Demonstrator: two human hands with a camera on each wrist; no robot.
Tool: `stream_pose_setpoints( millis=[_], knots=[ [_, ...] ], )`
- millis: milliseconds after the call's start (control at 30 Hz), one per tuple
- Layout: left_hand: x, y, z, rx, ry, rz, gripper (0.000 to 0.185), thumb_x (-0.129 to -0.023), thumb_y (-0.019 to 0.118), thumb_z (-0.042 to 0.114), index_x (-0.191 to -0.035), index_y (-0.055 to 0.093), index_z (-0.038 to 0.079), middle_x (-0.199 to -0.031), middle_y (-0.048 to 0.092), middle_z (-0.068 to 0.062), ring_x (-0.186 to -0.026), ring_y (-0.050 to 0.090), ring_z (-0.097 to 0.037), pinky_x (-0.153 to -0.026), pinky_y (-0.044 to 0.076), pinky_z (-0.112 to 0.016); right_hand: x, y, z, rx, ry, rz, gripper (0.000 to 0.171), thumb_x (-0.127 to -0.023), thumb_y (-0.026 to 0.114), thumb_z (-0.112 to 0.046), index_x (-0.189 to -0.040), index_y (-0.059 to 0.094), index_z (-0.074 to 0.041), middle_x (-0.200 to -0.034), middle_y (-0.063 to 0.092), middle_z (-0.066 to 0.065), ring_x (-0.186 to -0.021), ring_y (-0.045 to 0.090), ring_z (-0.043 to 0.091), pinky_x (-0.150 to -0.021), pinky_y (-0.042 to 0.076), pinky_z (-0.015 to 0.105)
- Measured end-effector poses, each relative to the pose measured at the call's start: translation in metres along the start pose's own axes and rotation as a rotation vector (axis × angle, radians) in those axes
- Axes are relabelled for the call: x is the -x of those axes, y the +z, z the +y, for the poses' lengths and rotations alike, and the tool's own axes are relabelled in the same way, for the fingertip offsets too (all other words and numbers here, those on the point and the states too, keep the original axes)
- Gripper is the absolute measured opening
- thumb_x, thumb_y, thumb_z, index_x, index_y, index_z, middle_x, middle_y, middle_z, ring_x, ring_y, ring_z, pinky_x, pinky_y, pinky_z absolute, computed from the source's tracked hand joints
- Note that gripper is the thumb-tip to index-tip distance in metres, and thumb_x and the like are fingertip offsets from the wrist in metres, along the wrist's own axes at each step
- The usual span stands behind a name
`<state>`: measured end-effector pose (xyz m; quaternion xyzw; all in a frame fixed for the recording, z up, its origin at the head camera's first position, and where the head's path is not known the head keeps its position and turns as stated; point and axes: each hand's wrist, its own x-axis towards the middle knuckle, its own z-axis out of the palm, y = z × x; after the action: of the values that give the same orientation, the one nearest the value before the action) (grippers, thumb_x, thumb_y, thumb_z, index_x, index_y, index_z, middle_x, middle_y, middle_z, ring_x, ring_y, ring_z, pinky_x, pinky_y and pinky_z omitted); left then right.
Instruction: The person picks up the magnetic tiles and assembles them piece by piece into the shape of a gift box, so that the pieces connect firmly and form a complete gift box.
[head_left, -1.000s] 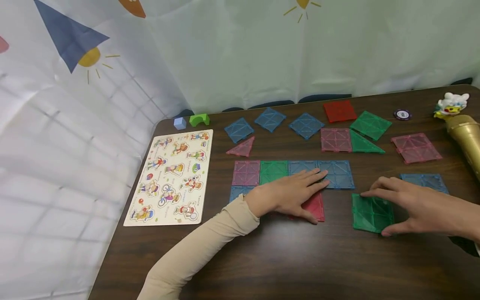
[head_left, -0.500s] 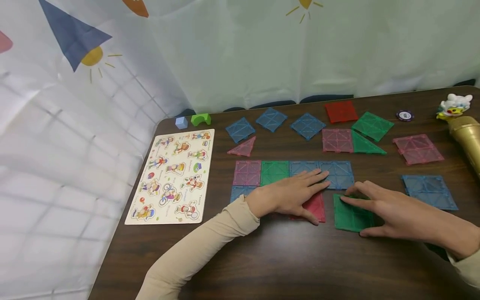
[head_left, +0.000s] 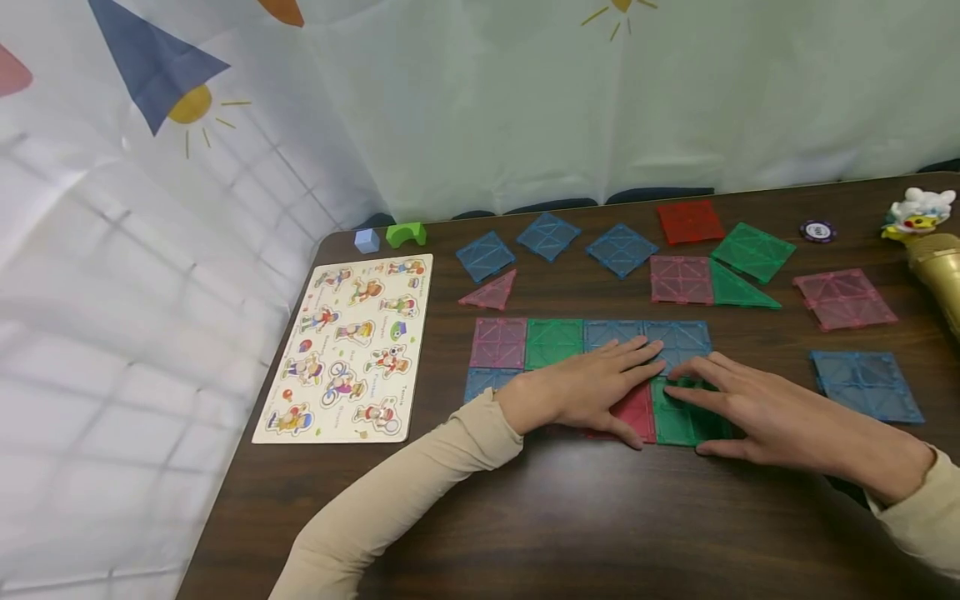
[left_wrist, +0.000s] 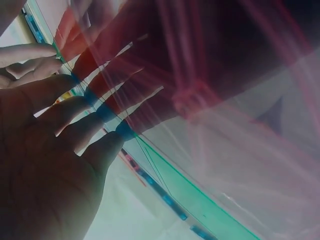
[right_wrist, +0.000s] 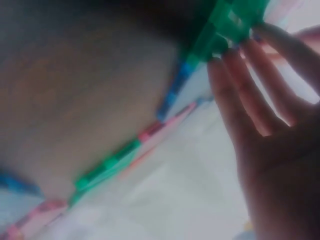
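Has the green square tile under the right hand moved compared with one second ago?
Yes. The green square tile slid left across the table with the right hand; it now touches the red tile under the left hand, below the blue tile.

You see a green tile (head_left: 678, 421) w/ diagonal ribs beside a red tile (head_left: 636, 412); above them a row – pink (head_left: 498, 342), green (head_left: 553, 342), blue (head_left: 678, 342). The table (head_left: 570, 517) is dark brown wood-grain; both sleeves (head_left: 405, 500) are beige.
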<state>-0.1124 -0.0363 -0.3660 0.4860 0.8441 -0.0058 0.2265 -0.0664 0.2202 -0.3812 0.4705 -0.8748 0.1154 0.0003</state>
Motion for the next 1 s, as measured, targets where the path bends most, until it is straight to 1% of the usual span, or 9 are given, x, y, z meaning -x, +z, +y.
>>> stream_pose_setpoints(
  millis=[200,333,400,567,700,800,867,933,1000],
  knots=[
    [-0.001,0.0,0.002,-0.014,0.001,-0.003,0.101,-0.097,0.062,0.064,-0.168,0.012,0.012,-0.176,-0.002,-0.005,-0.161,-0.006,-0.02,-0.128,0.001,-0.033,-0.007,-0.008,0.004,-0.014,0.021,-0.06,0.056,-0.083,0.088,-0.041,-0.127,0.075,-0.009,-0.126,0.061,0.007,-0.112,0.066,0.035,-0.083,0.058,0.055],
    [-0.004,0.0,0.008,-0.042,-0.006,-0.017,0.101,-0.098,0.058,0.066,-0.168,0.009,0.012,-0.176,-0.003,-0.005,-0.161,-0.006,-0.019,-0.128,0.001,-0.033,-0.013,-0.017,0.013,-0.038,0.024,-0.011,0.036,-0.085,0.087,-0.032,-0.116,0.078,-0.016,-0.118,0.067,-0.001,-0.102,0.069,0.024,-0.078,0.06,0.047],
    [-0.005,0.0,0.011,-0.058,-0.009,-0.022,0.1,-0.099,0.056,0.067,-0.168,0.009,0.013,-0.176,-0.003,-0.005,-0.161,-0.006,-0.02,-0.128,0.002,-0.033,-0.02,-0.023,0.021,-0.056,0.02,0.054,0.031,-0.084,0.088,-0.023,-0.113,0.078,-0.019,-0.115,0.067,-0.006,-0.099,0.069,0.018,-0.077,0.06,0.044],
    [-0.009,0.0,0.016,-0.118,-0.008,-0.028,0.099,-0.1,0.052,0.069,-0.169,0.009,0.013,-0.176,-0.003,-0.005,-0.161,-0.005,-0.02,-0.128,0.004,-0.033,-0.053,-0.036,0.046,-0.087,0.044,0.175,0.031,-0.085,0.085,-0.006,-0.114,0.076,-0.01,-0.119,0.066,0.003,-0.105,0.067,0.023,-0.083,0.058,0.048],
    [-0.012,0.001,0.018,-0.136,-0.009,-0.033,0.099,-0.099,0.051,0.071,-0.169,0.009,0.014,-0.176,-0.003,-0.004,-0.161,-0.005,-0.018,-0.128,0.004,-0.031,-0.088,-0.036,0.056,-0.121,0.16,0.096,0.027,-0.097,0.074,-0.008,-0.122,0.072,0.0,-0.131,0.062,0.017,-0.1,0.068,0.029,-0.083,0.057,0.052],
    [-0.012,0.002,0.019,-0.119,-0.008,-0.03,0.099,-0.099,0.052,0.071,-0.169,0.009,0.015,-0.176,-0.003,-0.003,-0.161,-0.005,-0.017,-0.128,0.003,-0.029,-0.11,-0.032,0.061,-0.134,0.254,-0.005,0.036,-0.102,0.069,-0.013,-0.133,0.065,0.006,-0.146,0.054,0.024,-0.113,0.066,0.038,-0.09,0.056,0.056],
    [-0.012,0.003,0.018,-0.109,-0.005,-0.025,0.099,-0.099,0.053,0.07,-0.169,0.01,0.015,-0.176,-0.003,-0.003,-0.161,-0.004,-0.017,-0.128,0.003,-0.029,-0.122,-0.029,0.064,-0.146,0.304,-0.072,0.046,-0.103,0.067,-0.015,-0.141,0.057,0.009,-0.155,0.045,0.029,-0.13,0.056,0.047,-0.1,0.051,0.061],
    [-0.011,0.002,0.018,-0.109,-0.005,-0.021,0.099,-0.099,0.053,0.07,-0.169,0.01,0.014,-0.176,-0.003,-0.004,-0.161,-0.004,-0.018,-0.127,0.003,-0.029,-0.13,-0.028,0.066,-0.156,0.338,-0.143,0.056,-0.105,0.065,-0.018,-0.149,0.047,0.012,-0.162,0.033,0.033,-0.145,0.036,0.053,-0.11,0.04,0.066],
    [-0.01,0.002,0.017,-0.115,-0.006,-0.017,0.099,-0.099,0.053,0.069,-0.169,0.01,0.014,-0.176,-0.003,-0.004,-0.161,-0.004,-0.018,-0.128,0.003,-0.029,-0.135,-0.027,0.068,-0.173,0.347,-0.201,0.063,-0.106,0.064,-0.02,-0.153,0.039,0.013,-0.164,0.027,0.034,-0.149,0.029,0.053,-0.115,0.033,0.067]
  ],
)
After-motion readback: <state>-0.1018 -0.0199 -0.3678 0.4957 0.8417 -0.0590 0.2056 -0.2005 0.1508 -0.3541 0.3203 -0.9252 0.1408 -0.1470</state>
